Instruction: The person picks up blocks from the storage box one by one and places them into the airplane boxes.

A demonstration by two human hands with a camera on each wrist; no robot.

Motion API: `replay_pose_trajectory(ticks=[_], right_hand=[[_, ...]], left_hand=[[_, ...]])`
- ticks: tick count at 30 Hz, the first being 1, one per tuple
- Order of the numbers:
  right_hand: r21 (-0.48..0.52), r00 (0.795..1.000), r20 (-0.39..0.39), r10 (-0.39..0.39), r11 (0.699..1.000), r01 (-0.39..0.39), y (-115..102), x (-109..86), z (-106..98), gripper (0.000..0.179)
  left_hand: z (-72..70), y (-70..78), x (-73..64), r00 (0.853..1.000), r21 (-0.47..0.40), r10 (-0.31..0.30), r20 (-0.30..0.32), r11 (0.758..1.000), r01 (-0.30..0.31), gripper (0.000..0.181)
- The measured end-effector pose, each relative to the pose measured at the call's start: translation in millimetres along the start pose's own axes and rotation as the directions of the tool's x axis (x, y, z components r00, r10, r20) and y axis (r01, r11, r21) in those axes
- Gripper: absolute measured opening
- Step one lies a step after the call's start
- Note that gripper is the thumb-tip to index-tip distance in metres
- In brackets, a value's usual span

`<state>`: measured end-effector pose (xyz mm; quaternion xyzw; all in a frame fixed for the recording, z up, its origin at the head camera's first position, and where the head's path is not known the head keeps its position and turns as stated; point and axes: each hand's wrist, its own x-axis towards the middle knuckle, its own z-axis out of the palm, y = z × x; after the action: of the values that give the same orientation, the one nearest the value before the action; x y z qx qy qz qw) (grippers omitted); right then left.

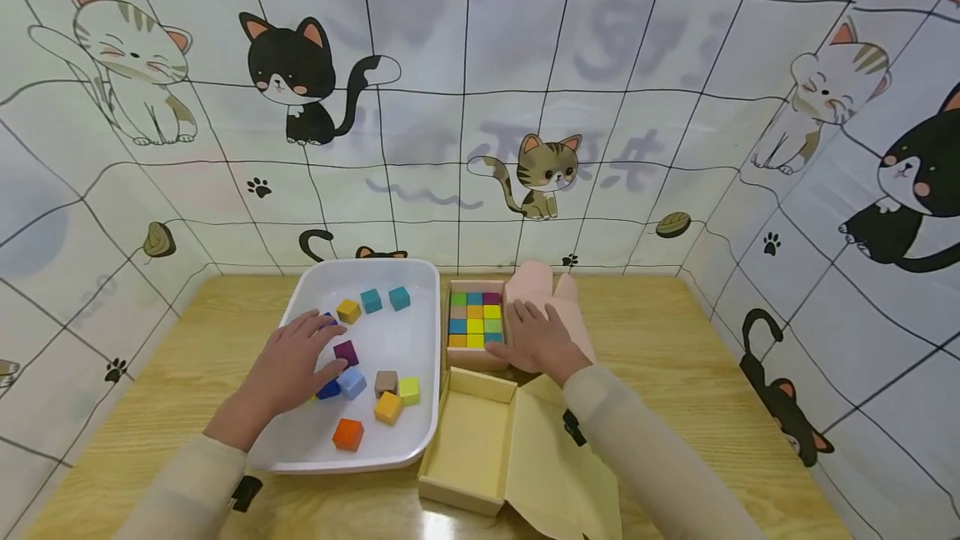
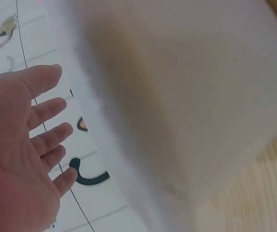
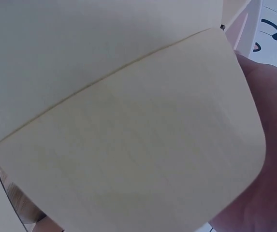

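My left hand [image 1: 296, 365] hovers over the white tray [image 1: 417, 332] with its fingers loosely spread above the colored cubes. Nearest its fingertips and thumb are a purple cube [image 1: 346, 352] and a light blue cube [image 1: 352, 382]. The palm [image 2: 20, 150] shows empty in the left wrist view. My right hand [image 1: 542, 338] rests over the opened lid [image 1: 528, 280] of a pink box [image 1: 477, 359], fingers extended, thumb at the box's right wall. Rows of colored cubes [image 1: 475, 326] fill that box. A pale cardboard flap [image 3: 138, 140] covers much of the right wrist view.
An open yellow box [image 1: 471, 448] stands in front of the pink one, its lid [image 1: 562, 469] spread rightward beneath my right forearm. Elsewhere in the tray lie teal cubes [image 1: 399, 298], an orange cube [image 1: 348, 435] and several others. A cat-patterned curtain [image 1: 420, 132] borders the wooden table [image 1: 675, 357].
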<state>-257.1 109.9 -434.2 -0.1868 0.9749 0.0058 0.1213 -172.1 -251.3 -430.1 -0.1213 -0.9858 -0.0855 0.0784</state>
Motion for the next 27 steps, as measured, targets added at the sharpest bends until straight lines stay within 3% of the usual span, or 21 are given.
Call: replay_pose_trajectory(ticks=[5, 12, 18, 27], right_hand=[[0.0, 1.0, 0.0, 0.003, 1.0, -0.003, 0.1, -0.4, 0.8, 0.087], [-0.013, 1.0, 0.014, 0.013, 1.0, -0.013, 2.8, 0.4, 0.4, 0.087], [0.024, 1.0, 0.022, 0.022, 0.999, -0.023, 11.3, -2.4, -2.3, 0.086], [0.108, 1.0, 0.007, 0.012, 0.994, -0.013, 29.3, -7.3, -7.5, 0.086]], left_hand=[[-1.4, -26.2, -3.7, 0.997, 0.049, -0.07, 0.039, 0.996, 0.068, 0.056], [6.8, -59.2, -23.1, 0.987, 0.048, -0.143, 0.066, 0.989, 0.14, 0.069], [14.6, -65.5, -31.7, 0.975, 0.005, -0.193, 0.108, 0.981, 0.193, 0.081], [18.0, -63.2, -33.5, 0.968, -0.038, -0.221, 0.118, 0.973, 0.227, 0.08]])
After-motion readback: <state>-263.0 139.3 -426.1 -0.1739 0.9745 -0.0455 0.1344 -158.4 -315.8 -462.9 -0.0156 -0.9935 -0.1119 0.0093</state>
